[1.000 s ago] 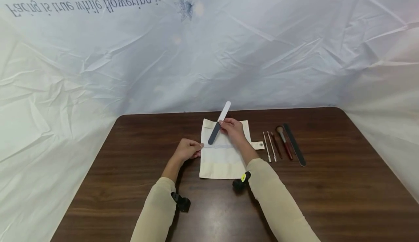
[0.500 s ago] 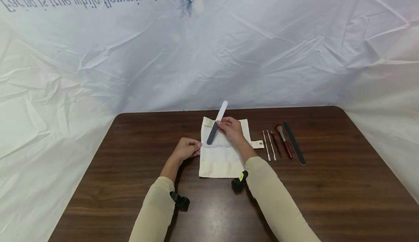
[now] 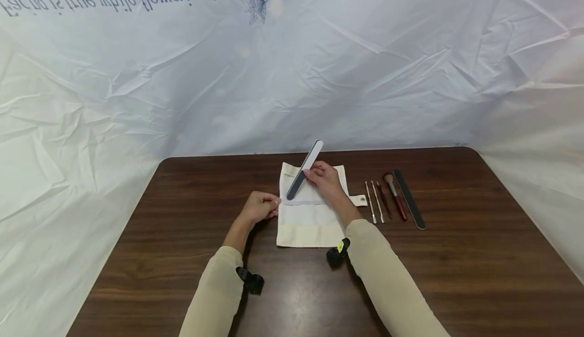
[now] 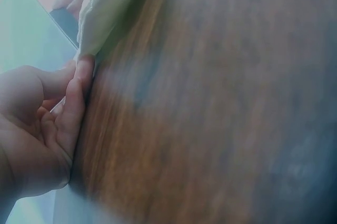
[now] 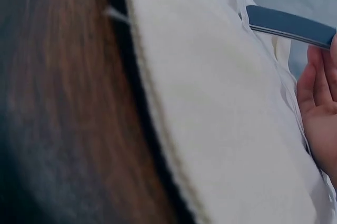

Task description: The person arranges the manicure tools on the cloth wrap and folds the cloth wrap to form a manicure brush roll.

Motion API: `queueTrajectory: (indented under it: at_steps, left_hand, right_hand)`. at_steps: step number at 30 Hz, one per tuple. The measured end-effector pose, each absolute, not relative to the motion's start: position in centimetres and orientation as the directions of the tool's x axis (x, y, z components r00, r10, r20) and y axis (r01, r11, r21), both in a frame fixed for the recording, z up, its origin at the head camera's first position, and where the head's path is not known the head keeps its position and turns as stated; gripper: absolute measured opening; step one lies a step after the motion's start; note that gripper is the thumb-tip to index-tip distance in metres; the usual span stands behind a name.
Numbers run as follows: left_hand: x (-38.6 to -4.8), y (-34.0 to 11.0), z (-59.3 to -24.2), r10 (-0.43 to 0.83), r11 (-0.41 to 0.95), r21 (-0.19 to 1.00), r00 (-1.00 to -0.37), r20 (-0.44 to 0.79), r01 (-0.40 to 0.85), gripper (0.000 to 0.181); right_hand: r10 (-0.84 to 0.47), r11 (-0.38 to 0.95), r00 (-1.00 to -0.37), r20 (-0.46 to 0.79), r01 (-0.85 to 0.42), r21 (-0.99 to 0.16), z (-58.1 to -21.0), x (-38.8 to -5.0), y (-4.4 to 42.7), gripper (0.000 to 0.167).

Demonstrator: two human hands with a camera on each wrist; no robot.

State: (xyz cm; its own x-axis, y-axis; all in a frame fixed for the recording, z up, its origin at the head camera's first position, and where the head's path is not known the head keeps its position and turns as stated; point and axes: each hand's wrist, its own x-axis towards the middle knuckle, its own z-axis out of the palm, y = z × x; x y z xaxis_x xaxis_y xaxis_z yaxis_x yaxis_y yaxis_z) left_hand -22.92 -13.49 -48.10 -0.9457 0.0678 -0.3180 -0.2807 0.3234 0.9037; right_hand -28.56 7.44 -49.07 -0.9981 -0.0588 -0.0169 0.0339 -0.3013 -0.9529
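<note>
The right hand [image 3: 325,177] grasps the two-tone nail file [image 3: 297,183] near its middle, between thumb and fingers; the white half points up and away, the dark half down toward the pocket edge of the cream fabric pouch [image 3: 301,227]. Compared with half a second ago, the file is rolled slightly about its long axis, so a narrow side edge now shows, and its upper end leans further right. The left hand [image 3: 260,207] is unchanged: it pinches the pouch's left margin. In the right wrist view, the dark tip lies at the fabric edge; whether it has entered the pocket cannot be determined. The adjustment is judged to be an alignment of file and pocket, with insertion not complete. The pouch lies spread on the table [image 3: 173,256], its snap strap [image 3: 358,200] extending right. Beyond the strap lie two metal tools [image 3: 370,202], a dark-red stick [image 3: 385,200], a brush [image 3: 400,208] and a dark file [image 3: 409,200], all untouched.
</note>
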Motion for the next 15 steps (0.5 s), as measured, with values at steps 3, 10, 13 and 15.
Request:
queueTrajectory:
  at_steps: [3,10,13,15]
  left_hand:
    - [-22.88,-13.49,-48.09,0.065,0.327,0.904,-0.947,-0.313,-0.276,0.019]
    - [-22.89,-13.39,-48.01,0.056,0.328,0.904,-0.950,-0.308,-0.274,0.019]
    - [-22.88,-13.31,-47.97,0.058,0.326,0.907,-0.951,-0.303,-0.268,0.019]
    - [-22.86,-13.29,-47.98,0.059,0.334,0.906,-0.953,-0.297,-0.262,0.019]
  right_hand:
    - [-0.081,-0.308,-0.997,0.017,0.009,-0.951,-49.07,-28.39,7.63,0.023]
    - [-0.116,-0.253,-0.993,0.019,0.011,-0.967,-49.10,-28.47,7.60,0.018]
    - [-0.128,-0.178,-0.992,-0.007,0.030,-0.984,-48.96,-28.57,7.46,0.008]
    - [-0.139,-0.116,-0.990,-0.031,0.047,-0.992,-48.76,-28.60,7.36,0.010]
